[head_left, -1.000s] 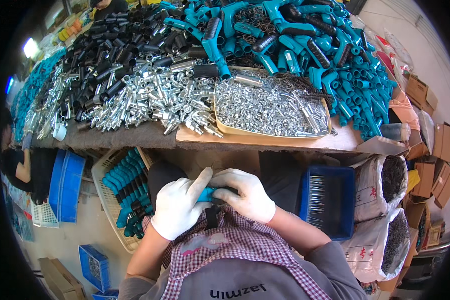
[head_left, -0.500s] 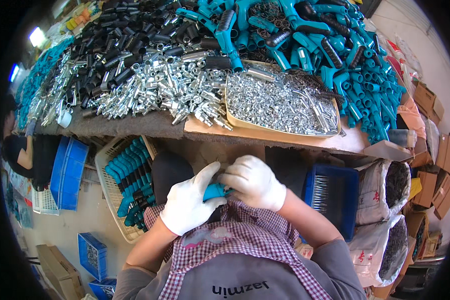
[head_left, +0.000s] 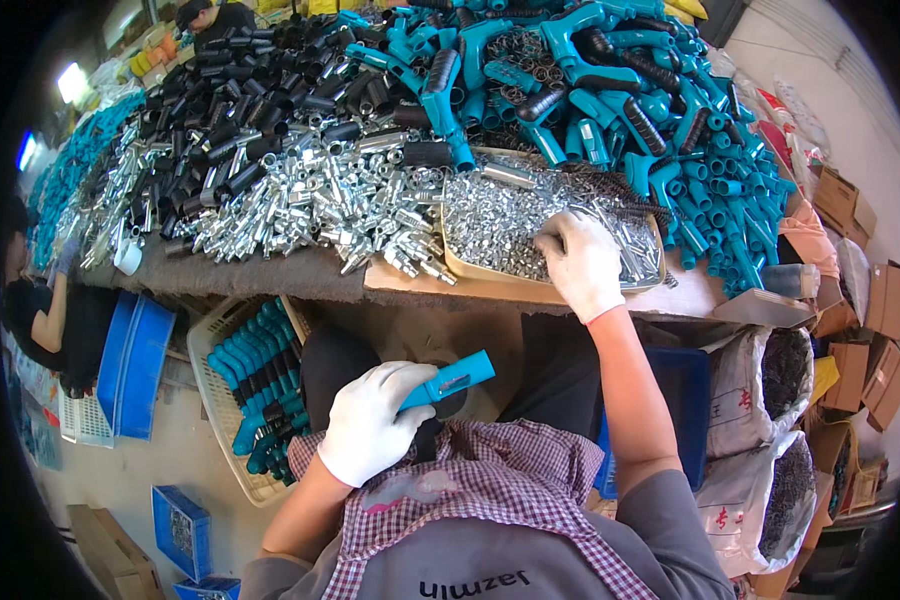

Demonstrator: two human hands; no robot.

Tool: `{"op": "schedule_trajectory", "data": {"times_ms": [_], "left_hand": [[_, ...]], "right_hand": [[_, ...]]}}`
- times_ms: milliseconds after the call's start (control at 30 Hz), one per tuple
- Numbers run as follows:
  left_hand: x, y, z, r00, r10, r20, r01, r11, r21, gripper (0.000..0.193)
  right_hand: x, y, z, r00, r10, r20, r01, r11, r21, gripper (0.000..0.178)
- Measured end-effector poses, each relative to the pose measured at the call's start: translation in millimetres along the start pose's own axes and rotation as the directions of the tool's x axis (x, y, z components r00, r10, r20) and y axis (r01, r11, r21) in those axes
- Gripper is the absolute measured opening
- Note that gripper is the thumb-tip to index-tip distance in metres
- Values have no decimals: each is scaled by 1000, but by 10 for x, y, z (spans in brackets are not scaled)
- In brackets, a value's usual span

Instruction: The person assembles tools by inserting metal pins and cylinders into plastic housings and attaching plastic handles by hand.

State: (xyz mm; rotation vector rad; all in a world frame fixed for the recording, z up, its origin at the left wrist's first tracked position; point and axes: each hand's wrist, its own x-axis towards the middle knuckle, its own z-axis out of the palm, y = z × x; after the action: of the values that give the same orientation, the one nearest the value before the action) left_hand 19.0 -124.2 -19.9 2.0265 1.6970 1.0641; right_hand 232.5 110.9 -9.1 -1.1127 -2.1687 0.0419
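In my gloved left hand (head_left: 368, 422) is a teal plastic tool housing (head_left: 462, 378), a tube with an opening in its side, held above my lap with one end pointing up to the right. My gloved right hand (head_left: 582, 262) is at the cream tray (head_left: 478, 269) on the bench, its fingers curled together over the small shiny metal parts (head_left: 500, 222). Whatever lies between those fingertips, if anything, is hidden by the glove.
Metal fittings (head_left: 320, 200), black sleeves (head_left: 250, 110) and teal pistol-shaped housings (head_left: 590, 60) heap the bench. A crate (head_left: 202, 372) of teal parts stands left of my legs; a blue bin (head_left: 682, 400) and white sacks (head_left: 740, 400) stand right. Other people work at far left and back.
My right hand has left the teal housing and reached forward to the tray. My left hand keeps the housing, which now shows more of its length.
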Motion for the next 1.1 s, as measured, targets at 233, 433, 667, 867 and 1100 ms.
{"op": "schedule_trajectory", "data": {"times_ms": [233, 433, 667, 867, 1100], "left_hand": [[41, 1, -56, 953, -301, 16, 295, 920, -259, 45], [80, -125, 109, 852, -505, 142, 328, 302, -895, 47], [-34, -180, 289, 879, -475, -40, 329, 665, -670, 47], [-78, -236, 226, 921, -388, -35, 302, 768, -564, 47], [11, -242, 128, 916, -392, -92, 308, 830, -465, 49]], "right_hand": [[-217, -399, -313, 939, 342, 27, -279, 716, 640, 8], [-824, -1093, -27, 932, 163, 323, -354, 600, 718, 19], [-904, -1193, 72, 936, 168, 310, -342, 646, 683, 22], [-961, -1207, 47, 946, 116, 301, -293, 701, 651, 22], [-877, -1283, 108, 967, 116, 228, -241, 716, 655, 20]]}}
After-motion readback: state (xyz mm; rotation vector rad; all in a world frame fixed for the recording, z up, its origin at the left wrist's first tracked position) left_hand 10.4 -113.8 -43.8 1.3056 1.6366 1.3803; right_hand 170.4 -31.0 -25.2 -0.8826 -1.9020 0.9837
